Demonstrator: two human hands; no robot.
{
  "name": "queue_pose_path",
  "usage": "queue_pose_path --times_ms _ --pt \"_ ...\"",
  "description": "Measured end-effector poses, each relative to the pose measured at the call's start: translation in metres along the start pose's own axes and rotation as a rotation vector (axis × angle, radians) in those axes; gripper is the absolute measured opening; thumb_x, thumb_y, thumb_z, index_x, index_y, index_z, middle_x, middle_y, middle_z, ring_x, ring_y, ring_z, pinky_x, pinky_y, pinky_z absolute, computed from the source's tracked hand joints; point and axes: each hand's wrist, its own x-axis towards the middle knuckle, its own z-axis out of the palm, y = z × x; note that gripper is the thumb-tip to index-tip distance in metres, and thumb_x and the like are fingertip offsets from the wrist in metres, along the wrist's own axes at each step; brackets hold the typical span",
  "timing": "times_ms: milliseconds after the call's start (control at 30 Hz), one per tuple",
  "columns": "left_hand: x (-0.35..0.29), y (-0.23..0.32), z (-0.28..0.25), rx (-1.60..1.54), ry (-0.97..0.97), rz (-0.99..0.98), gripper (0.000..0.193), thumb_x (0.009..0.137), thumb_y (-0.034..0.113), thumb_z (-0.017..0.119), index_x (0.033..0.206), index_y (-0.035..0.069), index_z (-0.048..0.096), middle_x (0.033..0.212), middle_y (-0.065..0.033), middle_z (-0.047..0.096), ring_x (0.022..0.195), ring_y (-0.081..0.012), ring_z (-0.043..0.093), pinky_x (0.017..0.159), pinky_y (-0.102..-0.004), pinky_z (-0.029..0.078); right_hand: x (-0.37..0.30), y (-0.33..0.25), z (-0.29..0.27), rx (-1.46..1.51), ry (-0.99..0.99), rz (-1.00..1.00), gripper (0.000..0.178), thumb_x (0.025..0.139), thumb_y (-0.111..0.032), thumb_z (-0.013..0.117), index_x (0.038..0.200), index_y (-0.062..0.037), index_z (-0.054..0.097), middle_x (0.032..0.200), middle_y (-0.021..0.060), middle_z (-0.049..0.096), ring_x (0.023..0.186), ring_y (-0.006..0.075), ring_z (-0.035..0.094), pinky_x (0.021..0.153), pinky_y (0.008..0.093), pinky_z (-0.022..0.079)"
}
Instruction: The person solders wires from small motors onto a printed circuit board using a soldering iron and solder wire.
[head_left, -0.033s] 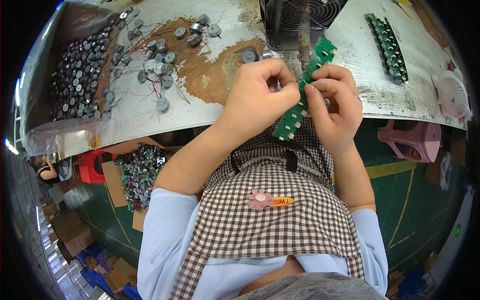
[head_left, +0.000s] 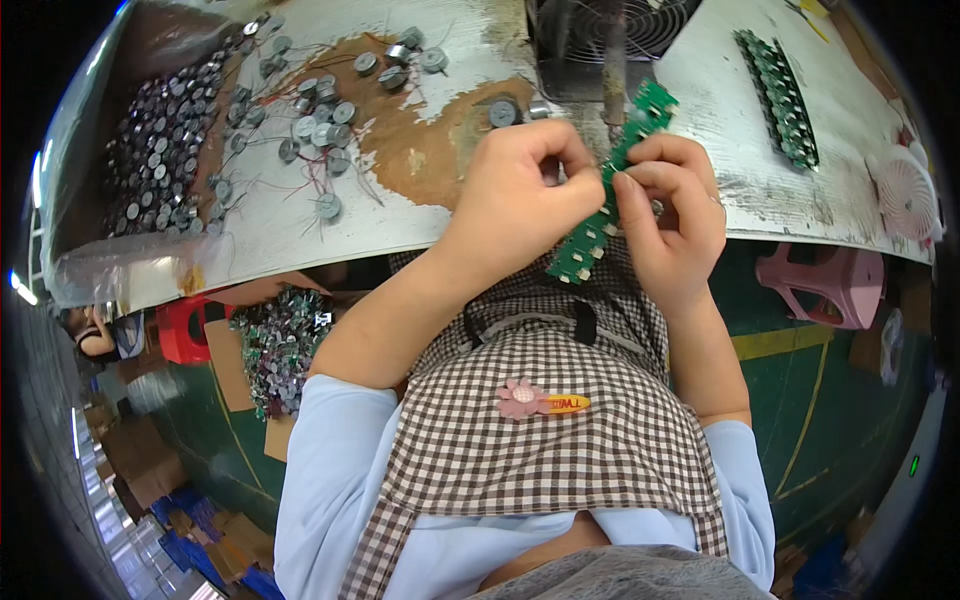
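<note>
1. Pinching at thumb and forefinger, the left hand grips the long green circuit board by its middle; its fingers are closed on the near-left edge
2. The right hand meets the board from the other side, thumb and forefinger drawn close together at its right edge; whether they clamp the board or some small part on it, I cannot tell
3. That board slants between the two sets of fingers, its far end up and to the right of them, its near end below the left fingers and over the checked apron
4. Step in hand, as I judge it: close fingertip work on the middle of the board, held up in the air at the edge of the tabletop
5. From this pose, a further move calls for a steady left pinch, with light, exact fingertips on the right, so the small white parts are not knocked
6. Just beyond the left fingers lie two loose motors; well to their left are more motors with thin wires
7. Beyond the right fingers stands a black fan; well to their right lie other green boards, side by side
</note>
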Motion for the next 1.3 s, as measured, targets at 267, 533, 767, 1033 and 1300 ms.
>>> queue_pose_path --times_ms 267,533,767,1033,1300 --pt "0.002 0.003 -0.012 0.074 -0.143 0.027 0.012 0.073 0.009 0.069 0.080 0.000 0.063 0.073 0.0000 0.059 0.063 -0.0055 0.051 0.056 -0.0204 0.041 -0.003 0.007 -0.010 0.074 0.099 0.060 0.005 0.084 0.005 0.061 0.085 0.0034 0.056 0.094 0.0127 0.059 0.075 0.0140 0.053 0.060 0.0220 0.044" --pt "0.030 0.024 -0.098 0.622 0.646 0.367 0.018 0.075 0.014 0.069 0.088 0.002 0.068 0.073 -0.0101 0.064 0.069 -0.0227 0.063 0.064 -0.0337 0.049 -0.007 0.010 -0.004 0.263 0.205 0.309 0.006 0.091 0.001 0.056 0.086 0.0046 0.056 0.092 0.0094 0.059 0.067 0.0061 0.050 0.057 0.0175 0.041" --pt "0.065 0.006 -0.170 1.329 0.444 0.239 0.023 0.082 0.026 0.064 0.092 0.006 0.069 0.077 -0.0132 0.068 0.069 -0.0244 0.066 0.065 -0.0348 0.050 -0.007 0.014 -0.005 0.256 0.140 0.285 0.005 0.091 0.001 0.056 0.086 0.0033 0.056 0.091 0.0065 0.059 0.067 0.0052 0.048 0.057 0.0175 0.039" --pt "0.092 -0.011 -0.179 1.130 0.273 0.439 0.016 0.078 0.015 0.059 0.078 0.000 0.065 0.080 -0.0230 0.064 0.081 -0.0386 0.062 0.073 -0.0447 0.049 -0.009 0.013 -0.006 0.239 0.107 0.294 0.004 0.090 0.002 0.056 0.086 0.0031 0.056 0.091 0.0057 0.058 0.068 0.0053 0.047 0.058 0.0176 0.038" --pt "0.068 0.014 -0.214 0.966 0.782 0.352 0.026 0.084 0.026 0.064 0.094 0.002 0.068 0.082 -0.0111 0.069 0.073 -0.0158 0.065 0.069 -0.0285 0.049 -0.010 0.015 -0.007 0.207 0.109 0.287 0.003 0.090 0.002 0.056 0.087 0.0036 0.055 0.091 0.0070 0.058 0.071 0.0070 0.049 0.062 0.0184 0.041"
